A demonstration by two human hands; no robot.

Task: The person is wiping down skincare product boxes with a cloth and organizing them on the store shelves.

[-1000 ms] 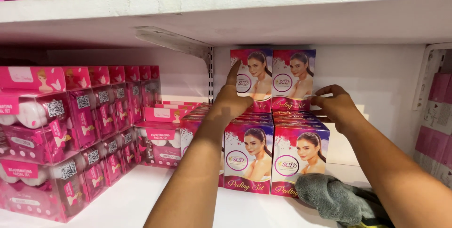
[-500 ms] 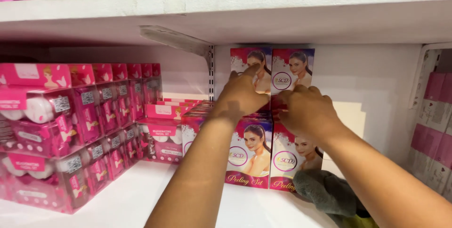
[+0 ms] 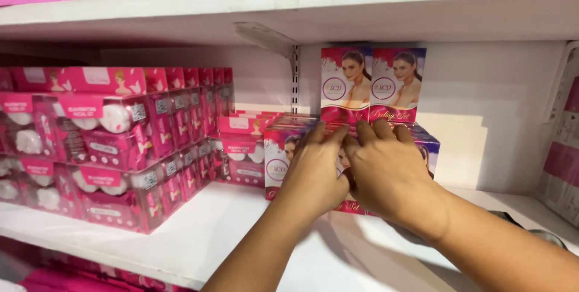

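The front boxes (image 3: 278,162) are smooth, glossy cardboard cartons in pink and white, each printed with a woman's portrait and a round white badge. They stand in a row on the white shelf (image 3: 199,238), in its middle part, against the back wall. The left hand (image 3: 313,168) lies flat over the face of this row, fingers spread and pointing up to the top edge. The right hand (image 3: 386,168) lies just beside it, touching it at the thumb side, fingers curled over the top of the boxes. Both hands press on the cartons together; whether either truly grips one, I cannot tell.

Two more boxes of the same kind, the upper boxes (image 3: 373,84), stand upright side by side on top of the row, behind the fingertips.

To the left, stacked pink packs (image 3: 108,141) with clear plastic windows show round white items inside; each carries a small square label. They fill the shelf's left end in tiers. Smaller pink packs (image 3: 244,147) sit between them and the cartons. A grey metal rail (image 3: 295,78) runs up the back wall.
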